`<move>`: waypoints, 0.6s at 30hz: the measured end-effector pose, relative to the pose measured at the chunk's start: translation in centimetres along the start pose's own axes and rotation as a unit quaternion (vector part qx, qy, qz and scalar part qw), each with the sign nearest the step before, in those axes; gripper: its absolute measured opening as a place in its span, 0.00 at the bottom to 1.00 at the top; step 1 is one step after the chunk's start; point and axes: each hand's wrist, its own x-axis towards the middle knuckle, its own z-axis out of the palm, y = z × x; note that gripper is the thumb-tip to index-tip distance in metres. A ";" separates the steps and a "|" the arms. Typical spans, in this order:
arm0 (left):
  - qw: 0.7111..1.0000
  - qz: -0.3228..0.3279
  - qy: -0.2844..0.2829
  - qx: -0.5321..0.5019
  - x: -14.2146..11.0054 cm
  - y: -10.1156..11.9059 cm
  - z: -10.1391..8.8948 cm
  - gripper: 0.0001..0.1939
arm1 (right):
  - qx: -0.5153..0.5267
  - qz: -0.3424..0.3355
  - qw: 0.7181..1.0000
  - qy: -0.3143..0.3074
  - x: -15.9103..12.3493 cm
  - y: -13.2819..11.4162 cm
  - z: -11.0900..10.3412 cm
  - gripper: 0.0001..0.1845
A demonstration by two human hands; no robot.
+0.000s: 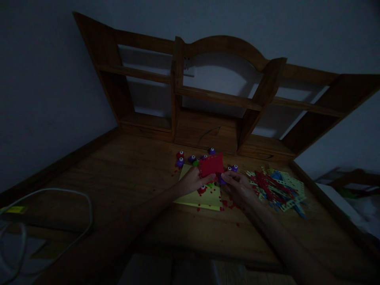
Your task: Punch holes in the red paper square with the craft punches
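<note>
My left hand [192,182] is closed on a red sheet of paper [211,165], raised above the desk, with notches or small holes along its upper edge. At the sheet's lower right corner, my right hand [239,185] grips a small purple craft punch [221,179], partly covered by the fingers. Under the hands lies a yellow sheet of paper [192,200] scattered with red paper bits. A red punch [202,190] rests on it. Behind stand several more small punches with white tops, among them a red one [180,154] and a purple one [211,151].
To the right is a pile of punched strips [274,188] in red, blue and pale yellow. A wooden shelf unit [219,97] backs the desk [133,166]. A white cable [89,202] loops at the left, near a yellow item [16,209]. The room is dim.
</note>
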 end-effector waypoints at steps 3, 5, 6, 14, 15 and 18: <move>1.000 0.011 -0.008 -0.011 0.0 0.0 0.2 0.13 | 0.008 0.005 1.000 -0.006 -0.2 -0.1 0.0 0.12; 0.999 0.017 -0.013 -0.027 -0.1 -0.1 0.3 0.13 | 0.014 0.010 1.000 0.001 -0.3 -0.2 0.1 0.12; 0.999 0.017 -0.013 -0.036 -0.1 -0.2 0.4 0.13 | 0.015 0.012 1.000 0.003 -0.4 -0.3 0.1 0.13; 0.995 -0.009 -0.025 -0.096 -0.3 0.8 0.5 0.15 | 0.044 0.002 0.999 -0.009 -0.6 0.1 0.7 0.13; 0.994 -0.006 -0.025 -0.107 -0.3 1.0 0.5 0.15 | 0.048 -0.002 0.999 -0.009 -0.6 0.1 0.7 0.13; 0.989 0.006 -0.028 -0.145 -0.4 1.7 0.8 0.16 | 0.048 -0.017 0.999 -0.006 -0.8 -0.1 1.0 0.13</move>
